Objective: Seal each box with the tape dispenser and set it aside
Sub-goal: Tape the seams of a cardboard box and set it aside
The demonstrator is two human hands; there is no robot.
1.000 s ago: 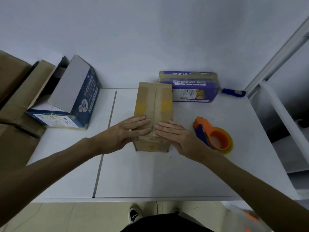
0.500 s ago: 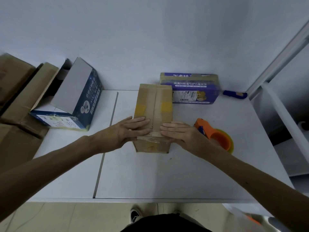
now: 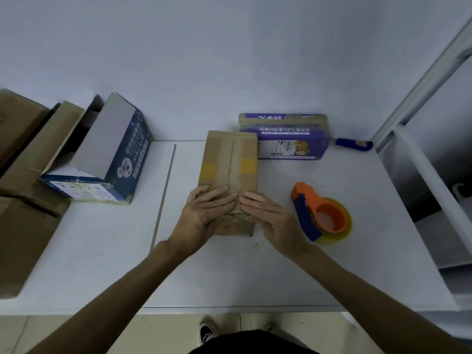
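A narrow brown cardboard box, taped along its top seam and marked by two yellow tape patches, is seen lying at the middle of the white table. Its near end is pressed by the left hand and the right hand, both laid flat with fingers straight and fingertips almost meeting at the seam; nothing is gripped. Just to the right of the right hand, an orange and blue tape dispenser with a yellowish roll is rested on the table. Behind the box, against the wall, a purple printed carton is placed, with a small blue tool beside it. At the left, an open dark blue printed carton and several plain brown cardboard boxes are stacked.
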